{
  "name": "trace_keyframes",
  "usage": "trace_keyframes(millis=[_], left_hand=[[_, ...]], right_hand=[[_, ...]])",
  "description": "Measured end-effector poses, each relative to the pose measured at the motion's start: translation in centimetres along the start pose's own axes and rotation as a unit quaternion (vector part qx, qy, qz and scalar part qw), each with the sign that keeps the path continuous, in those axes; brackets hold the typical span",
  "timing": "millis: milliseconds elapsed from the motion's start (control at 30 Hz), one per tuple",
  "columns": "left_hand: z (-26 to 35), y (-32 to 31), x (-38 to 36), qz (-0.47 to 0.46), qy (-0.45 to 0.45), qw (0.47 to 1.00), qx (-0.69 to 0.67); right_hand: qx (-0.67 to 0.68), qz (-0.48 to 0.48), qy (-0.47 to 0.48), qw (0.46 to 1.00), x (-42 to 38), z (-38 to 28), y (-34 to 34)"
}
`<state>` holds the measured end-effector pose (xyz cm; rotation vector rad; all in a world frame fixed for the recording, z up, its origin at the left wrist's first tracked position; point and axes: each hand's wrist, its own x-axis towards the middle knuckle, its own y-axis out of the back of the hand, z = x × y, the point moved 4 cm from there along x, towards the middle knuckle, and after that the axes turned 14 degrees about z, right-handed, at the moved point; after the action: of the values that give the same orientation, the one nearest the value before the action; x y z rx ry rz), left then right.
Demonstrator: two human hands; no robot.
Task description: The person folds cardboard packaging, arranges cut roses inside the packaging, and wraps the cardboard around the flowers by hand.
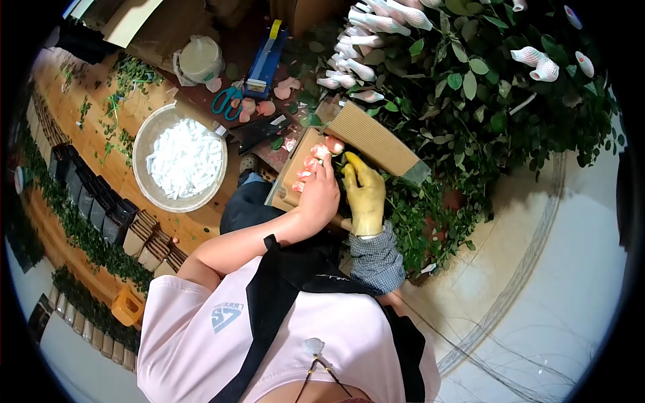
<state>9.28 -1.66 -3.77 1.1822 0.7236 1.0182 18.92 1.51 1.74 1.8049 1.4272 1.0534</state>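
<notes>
My left hand (pixel 320 200) is bare and reaches over a row of pink-and-cream roses (pixel 297 186). Its fingertips close on one rose head (pixel 321 152); the thumb is hidden. The roses lie on a cardboard wrapper (pixel 295 161), whose corrugated flap (pixel 369 138) stands up on the right. Beside that flap is my right hand (pixel 364 195), in a yellow glove, with thumb and forefinger curved and apart and nothing visible between them.
A round tub (pixel 140 164) of small white sleeves stands at left. Beyond the wrapper lie blue-handled scissors (pixel 227 101), a blue tape dispenser (pixel 265 64) and loose petals (pixel 287 87). Leafy rose stems (pixel 463 101) with white-netted heads (pixel 403 20) pile up at right.
</notes>
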Motion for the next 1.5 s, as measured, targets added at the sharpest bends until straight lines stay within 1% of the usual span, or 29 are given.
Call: trace_keyframes(millis=[33, 100, 300, 367, 433, 500, 600, 633, 667, 700, 767, 800, 833, 867, 967, 1000, 1033, 1067, 1100, 1167, 1200, 1233, 1267, 1300, 1333, 1367, 1400, 1433, 1500], left_hand=[[-0.1, 0.4, 0.1, -0.001, 0.0, 1.0, 0.001], [0.1, 0.9, 0.1, -0.045, -0.009, 0.999, 0.001], [0.1, 0.7, 0.1, -0.058, 0.007, 0.998, 0.001], [0.1, 0.8, 0.3, -0.062, 0.003, 0.998, 0.003], [0.1, 0.8, 0.3, -0.066, -0.002, 0.998, 0.008], [-0.1, 0.8, 0.4, -0.05, 0.003, 0.999, 0.015], [-0.5, 0.2, 0.4, -0.022, -0.003, 1.0, 0.015], [-0.6, -0.1, 0.6, -0.011, -0.008, 1.0, 0.02], [-0.8, 0.1, 0.7, 0.05, -0.042, 0.996, 0.066], [-1.1, -0.2, 1.1, 0.036, -0.039, 0.998, 0.04], [-2.5, -0.9, 2.0, 0.007, -0.094, 0.996, 0.002], [-3.5, 1.0, 2.7, -0.002, -0.071, 0.994, -0.078], [-4.6, 3.2, 3.2, -0.014, -0.045, 0.987, -0.156], [-5.7, 3.5, 3.6, 0.021, -0.045, 0.975, -0.215], [-8.3, 4.2, 4.8, -0.081, -0.006, 0.917, -0.39], [-8.7, 4.4, 5.0, -0.116, -0.011, 0.911, -0.397], [-9.0, 4.6, 5.1, -0.118, -0.016, 0.912, -0.393], [-9.1, 4.6, 5.1, -0.138, -0.008, 0.899, -0.416], [-9.3, 4.7, 5.3, -0.157, -0.002, 0.884, -0.439], [-9.8, 3.9, 5.8, -0.181, -0.001, 0.877, -0.446], [-10.0, 4.0, 5.7, -0.2, 0.005, 0.871, -0.448], [-10.3, 4.2, 5.5, -0.222, 0.011, 0.865, -0.45], [-9.9, 5.3, 5.3, -0.225, 0.055, 0.834, -0.501], [-10.4, 4.2, 5.3, -0.212, 0.039, 0.852, -0.477], [-10.7, 3.5, 5.1, -0.211, 0.054, 0.822, -0.526], [-10.7, 3.3, 5.0, -0.208, 0.07, 0.79, -0.573], [-11.1, 3.4, 5.4, -0.218, 0.033, 0.832, -0.509], [-11.2, 3.4, 5.2, -0.18, 0.047, 0.809, -0.558], [-11.1, 3.0, 4.6, -0.185, 0.148, 0.714, -0.659]], right_hand=[[-0.016, -0.021, -0.011, 1.0, 0.6, -0.8, 0.5], [0.079, -0.046, -0.009, 0.996, 0.8, 0.1, -0.8], [0.119, -0.068, -0.013, 0.991, 0.5, 1.3, -3.0], [0.066, -0.047, 0.07, 0.994, 0.2, 1.2, -3.7], [-0.005, -0.063, 0.101, 0.993, 0.4, 0.9, -4.5], [-0.075, -0.121, 0.063, 0.988, 0.8, 0.6, -4.9], [-0.081, -0.123, 0.048, 0.988, 0.8, 0.9, -4.9], [-0.031, -0.074, 0.065, 0.995, 0.8, 0.5, -3.9], [0.021, -0.069, 0.067, 0.995, 0.6, 1.3, -3.9], [0.07, -0.063, 0.07, 0.993, 0.3, 2.2, -3.7], [0.114, -0.027, 0.014, 0.993, 0.1, 0.7, 0.1], [0.159, -0.031, -0.006, 0.987, -0.9, 0.3, 1.8], [0.206, -0.038, -0.026, 0.978, -2.1, 0.2, 3.4], [0.303, -0.131, -0.049, 0.943, -3.4, -0.1, 4.9], [0.486, -0.357, -0.131, 0.787, -9.0, 0.0, 6.7], [0.361, -0.377, -0.119, 0.845, -10.3, 0.7, 6.1], [0.3, -0.303, -0.143, 0.893, -13.1, 3.1, 3.9], [0.049, -0.348, -0.203, 0.914, -14.8, 4.4, 2.2], [-0.206, -0.369, -0.251, 0.871, -16.3, 6.0, 1.5], [0.022, -0.242, -0.245, 0.939, -21.6, 10.9, -1.6], [0.154, -0.217, -0.266, 0.927, -19.5, 8.3, 1.7], [0.294, -0.265, -0.255, 0.882, -17.3, 6.3, 4.6], [0.167, -0.448, -0.288, 0.83, -15.3, 5.4, 7.6], [0.343, -0.376, -0.207, 0.836, -15.3, 5.6, 10.0], [0.729, -0.293, -0.229, 0.575, -12.9, 1.7, 11.9], [0.778, -0.243, -0.138, 0.562, -11.6, 0.2, 13.1], [0.736, -0.265, -0.118, 0.612, -10.0, -1.3, 13.6], [0.691, -0.282, -0.095, 0.659, -8.2, -2.2, 13.6], [0.503, -0.322, -0.077, 0.799, -5.5, -3.7, 10.7]])
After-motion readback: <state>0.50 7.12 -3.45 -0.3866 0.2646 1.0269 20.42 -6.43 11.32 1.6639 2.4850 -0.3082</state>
